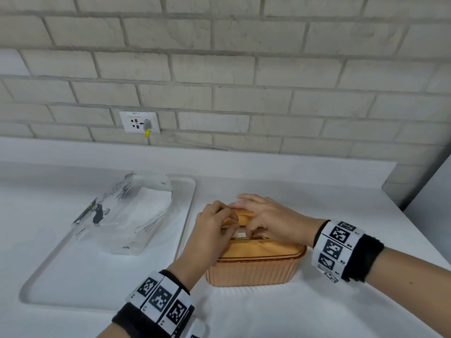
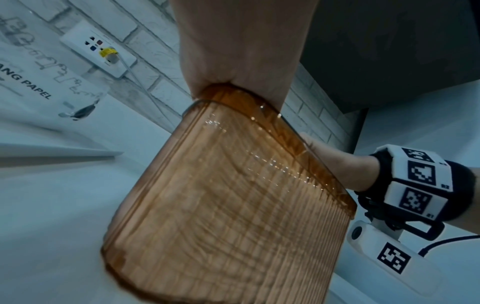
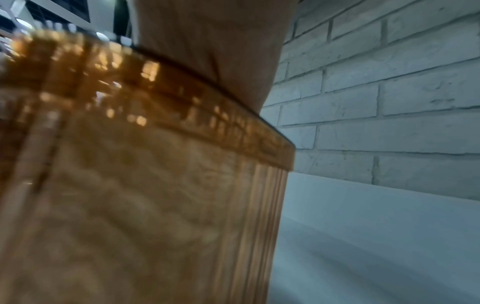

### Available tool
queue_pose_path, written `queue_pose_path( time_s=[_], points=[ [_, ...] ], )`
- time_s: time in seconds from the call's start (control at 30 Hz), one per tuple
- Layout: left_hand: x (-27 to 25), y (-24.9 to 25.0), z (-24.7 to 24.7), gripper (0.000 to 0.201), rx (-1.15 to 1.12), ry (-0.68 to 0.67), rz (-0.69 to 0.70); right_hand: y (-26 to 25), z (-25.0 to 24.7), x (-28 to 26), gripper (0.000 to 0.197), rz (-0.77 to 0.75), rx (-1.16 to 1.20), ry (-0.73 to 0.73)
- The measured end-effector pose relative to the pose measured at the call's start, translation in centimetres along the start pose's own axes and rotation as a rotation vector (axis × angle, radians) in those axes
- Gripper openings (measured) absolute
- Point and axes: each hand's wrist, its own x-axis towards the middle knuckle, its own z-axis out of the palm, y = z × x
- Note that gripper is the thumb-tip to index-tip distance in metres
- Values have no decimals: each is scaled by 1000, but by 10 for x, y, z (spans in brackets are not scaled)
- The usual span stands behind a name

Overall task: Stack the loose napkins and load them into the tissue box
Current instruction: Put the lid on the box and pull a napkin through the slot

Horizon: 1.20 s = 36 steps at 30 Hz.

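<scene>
Left forearm, marker band at the wrist, reaches forward and slightly right. Left hand (image 1: 211, 230) lies on the near-left part of the box lid (image 1: 263, 248), fingers curled, tips at the slot (image 1: 246, 236). Whether they pinch anything there cannot be told.

Right forearm comes in from the right, also banded. Right hand (image 1: 266, 218) rests across the far-right part of the lid; thumb and forefinger are bent down at the slot, seemingly nipping a bit of white napkin (image 1: 240, 232), though the contact is small and hard to confirm. Its other fingers stretch out past the far rim.

Box (image 1: 253, 272): amber, translucent, ribbed walls, lid seated, standing on the white counter (image 1: 292, 308) directly under both hands. The left wrist view shows the palm heel pressed on the lid edge; pale napkin bulk shows through the walls in both wrist views.

Left of the left hand, well apart: a white tray (image 1: 48, 276) carrying a clear plastic wrapper (image 1: 127, 213) with white napkins inside.

Beyond the hands: brick wall (image 1: 244, 69), with a socket plate (image 1: 139, 122) up and to the left.
</scene>
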Motion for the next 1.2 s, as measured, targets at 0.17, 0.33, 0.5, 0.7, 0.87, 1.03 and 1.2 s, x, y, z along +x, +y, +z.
queue_pose_path(
  time_s=[0.17, 0.33, 0.5, 0.7, 0.87, 1.03, 1.2],
  points=[
    [-2, -2, 0, 7, -18, 32, 43, 3, -3, -3, 14, -96, -89, 48],
    [0, -5, -4, 27, -12, -61, 56, 0, -15, -7, 19, -105, -51, 146],
    [8, -1, -12, 20, 151, -295, 99, -9, -26, -14, 7, 69, 76, 46],
    [16, 8, -15, 10, 171, -358, 81, -10, -34, -26, 22, 387, 494, 28],
    [16, 18, -19, 8, 106, -431, 54, -13, -27, -25, 23, 433, 514, -20],
    [29, 24, -31, 32, 208, -588, -53, -15, -33, -24, 10, 430, 475, -5],
    [38, 21, -43, 27, 268, -591, -39, -16, -36, -27, 5, 459, 616, 45]
  ],
)
